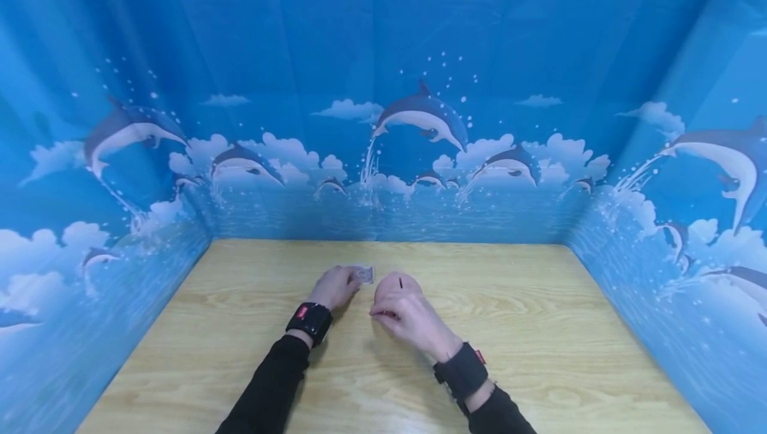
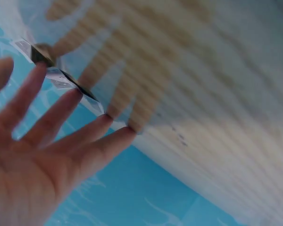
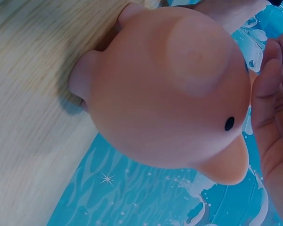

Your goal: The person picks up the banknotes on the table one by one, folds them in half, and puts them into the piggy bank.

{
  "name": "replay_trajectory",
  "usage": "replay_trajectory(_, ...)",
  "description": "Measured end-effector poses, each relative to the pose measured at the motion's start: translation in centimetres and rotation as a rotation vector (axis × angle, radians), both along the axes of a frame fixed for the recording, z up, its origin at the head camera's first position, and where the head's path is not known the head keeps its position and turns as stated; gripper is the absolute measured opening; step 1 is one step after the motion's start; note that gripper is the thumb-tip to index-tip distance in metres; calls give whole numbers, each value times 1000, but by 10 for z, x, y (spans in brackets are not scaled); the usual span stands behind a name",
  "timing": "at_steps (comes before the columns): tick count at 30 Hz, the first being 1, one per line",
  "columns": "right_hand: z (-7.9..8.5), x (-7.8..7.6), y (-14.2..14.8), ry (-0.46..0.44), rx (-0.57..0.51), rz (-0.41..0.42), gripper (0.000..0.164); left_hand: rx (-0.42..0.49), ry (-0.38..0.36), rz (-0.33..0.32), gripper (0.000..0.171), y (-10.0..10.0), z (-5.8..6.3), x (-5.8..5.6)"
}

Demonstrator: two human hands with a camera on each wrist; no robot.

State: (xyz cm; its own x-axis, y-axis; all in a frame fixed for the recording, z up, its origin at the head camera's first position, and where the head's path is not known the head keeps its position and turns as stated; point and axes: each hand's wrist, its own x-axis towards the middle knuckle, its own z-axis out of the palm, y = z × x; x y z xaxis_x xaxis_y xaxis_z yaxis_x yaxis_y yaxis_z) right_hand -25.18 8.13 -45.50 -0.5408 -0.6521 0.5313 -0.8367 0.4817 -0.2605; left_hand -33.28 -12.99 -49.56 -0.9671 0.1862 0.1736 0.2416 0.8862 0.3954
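Note:
A pink piggy bank point(image 1: 397, 281) stands near the middle of the table, a dark slot in its top. Its round snout point(image 3: 198, 52), one black eye and an ear fill much of the right wrist view. My right hand point(image 1: 413, 319) is over the near side of its head, fingers loosely bent, and I see nothing held in it. To the left, my left hand point(image 1: 334, 287) touches a creased banknote point(image 1: 364, 275) on the table. In the left wrist view its fingers point(image 2: 61, 113) reach out straight, tips at the raised edge of the note.
The wooden table point(image 1: 515, 327) reaches back to a blue curtain point(image 1: 287, 208) printed with dolphins and clouds, which also closes off both sides. Dark bands point(image 1: 460, 371) are strapped round both wrists, below black sleeves.

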Motion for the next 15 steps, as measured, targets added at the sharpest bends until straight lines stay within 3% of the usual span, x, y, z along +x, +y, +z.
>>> replay_trajectory(3, 0, 0, 0, 4, -9, 1, 13, 32, 30, 58, 17, 1, 0, -3)
replay_trajectory(7, -1, 0, 0, 11, -17, 5, 14, 43, -17, 120, 45, 4, -1, -4)
replay_trajectory(10, -1, 0, 0, 9, -16, 9, 13, 8, -46, 133, 60, 6, -1, -2)
replay_trajectory(15, -1, 0, 0, -11, -11, 8, 13, -74, -29, 91, 50, 8, 0, 2)
